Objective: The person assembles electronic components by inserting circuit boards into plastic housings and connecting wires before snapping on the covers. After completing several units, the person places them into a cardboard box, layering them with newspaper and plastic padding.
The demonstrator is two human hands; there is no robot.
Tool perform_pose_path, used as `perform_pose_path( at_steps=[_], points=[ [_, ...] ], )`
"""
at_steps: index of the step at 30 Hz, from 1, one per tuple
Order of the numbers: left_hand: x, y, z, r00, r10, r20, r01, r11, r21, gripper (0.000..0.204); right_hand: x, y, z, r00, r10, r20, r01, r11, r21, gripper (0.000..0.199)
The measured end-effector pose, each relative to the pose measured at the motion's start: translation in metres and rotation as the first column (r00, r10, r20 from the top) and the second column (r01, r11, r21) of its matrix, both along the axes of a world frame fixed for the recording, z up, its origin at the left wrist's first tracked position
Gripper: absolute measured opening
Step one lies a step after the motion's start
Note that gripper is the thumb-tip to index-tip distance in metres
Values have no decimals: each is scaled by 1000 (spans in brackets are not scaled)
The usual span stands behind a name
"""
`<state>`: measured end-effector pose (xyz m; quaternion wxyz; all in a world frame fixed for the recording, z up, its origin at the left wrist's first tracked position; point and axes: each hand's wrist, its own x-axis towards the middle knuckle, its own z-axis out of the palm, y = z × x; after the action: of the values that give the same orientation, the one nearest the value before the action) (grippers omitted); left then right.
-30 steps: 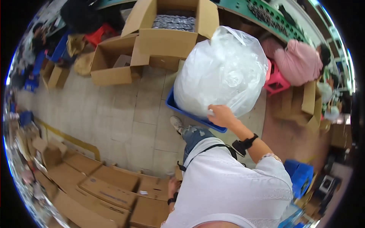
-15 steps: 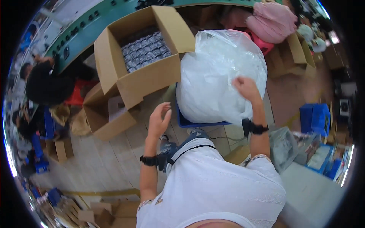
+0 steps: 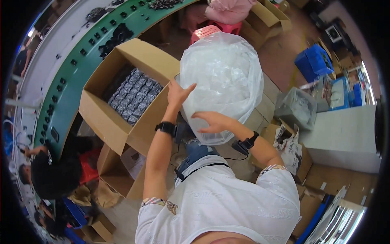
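Note:
A big, bulging translucent white plastic bag (image 3: pixel 223 69) stands in front of me, filled with pale contents I cannot make out. My left hand (image 3: pixel 178 94) is open, thumb spread from the fingers, between the bag's left side and the right wall of an open cardboard box (image 3: pixel 97 110). Rows of small dark items in shiny clear wrap (image 3: pixel 136 95) fill that box. Over the near part of the bag, my right hand (image 3: pixel 215 121) is open, fingers pointing left. Whether either hand touches the bag is hard to tell. Both wrists wear black straps.
A long green work surface (image 3: pixel 73 77) with small black parts curves along the left. A seated co-worker in black (image 3: pixel 57 171) is at lower left, another in pink (image 3: pixel 231 8) at the top. Blue bins (image 3: pixel 313 65) and a grey bag-lined bin (image 3: pixel 298 107) stand at right.
My view has turned, so the boxes and bag sit differently in it. My left hand has come up between box and bag. My right hand has moved from the bag's right to its near side.

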<state>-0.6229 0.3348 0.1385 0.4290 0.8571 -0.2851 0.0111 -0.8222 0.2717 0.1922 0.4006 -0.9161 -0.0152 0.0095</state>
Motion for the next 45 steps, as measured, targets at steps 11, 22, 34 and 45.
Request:
perform_pose_path(
  at_steps=[11, 22, 34, 45],
  points=[
    [115, -37, 12, 841, -368, -398, 336, 930, -149, 24, 82, -218, -76, 578, -802, -149, 654, 564, -504, 94],
    [194, 7, 137, 677, -569, -466, 152, 728, -668, 18, 47, -46, -331, 691, -185, -699, 42, 975, -217, 76],
    [189, -10, 140, 792, -271, -547, 72, 931, -358, 18, 75, -201, -73, 626, -19, -779, -59, 996, -72, 54],
    [218, -65, 126, 987, -145, 71, 139, 987, 80, 52, 109, -197, -183, 381, -834, -399, 466, 546, -696, 88]
  ],
)
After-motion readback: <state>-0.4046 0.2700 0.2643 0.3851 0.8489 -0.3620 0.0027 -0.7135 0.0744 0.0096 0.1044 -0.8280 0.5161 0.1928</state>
